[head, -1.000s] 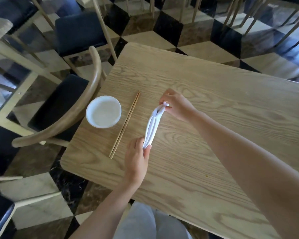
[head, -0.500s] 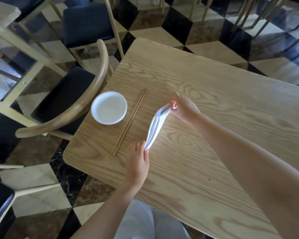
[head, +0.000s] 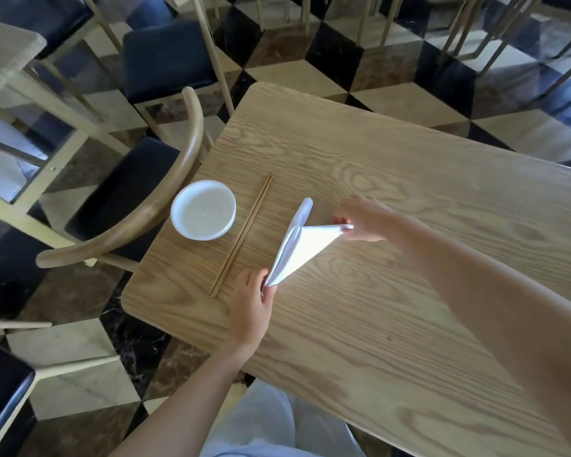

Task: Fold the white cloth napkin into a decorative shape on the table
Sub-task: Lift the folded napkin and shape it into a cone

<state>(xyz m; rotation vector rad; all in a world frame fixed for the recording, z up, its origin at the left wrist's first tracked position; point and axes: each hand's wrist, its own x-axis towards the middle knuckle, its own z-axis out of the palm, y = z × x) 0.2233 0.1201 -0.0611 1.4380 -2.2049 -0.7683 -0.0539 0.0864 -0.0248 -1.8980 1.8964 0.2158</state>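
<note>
At the centre of the frame the white napkin (head: pixel 297 250) is stretched between both hands just above the wooden table (head: pixel 409 192), its long axis running from lower left to upper right. The left hand (head: pixel 249 311) pinches its narrow lower tip, while the right hand (head: pixel 365 219) pinches a layer at the wide upper end and draws it rightward, so the right hand looks best placed to shape the next fold. Left of the chopsticks (head: pixel 243 234), the white bowl (head: pixel 203 209) appears empty.
</note>
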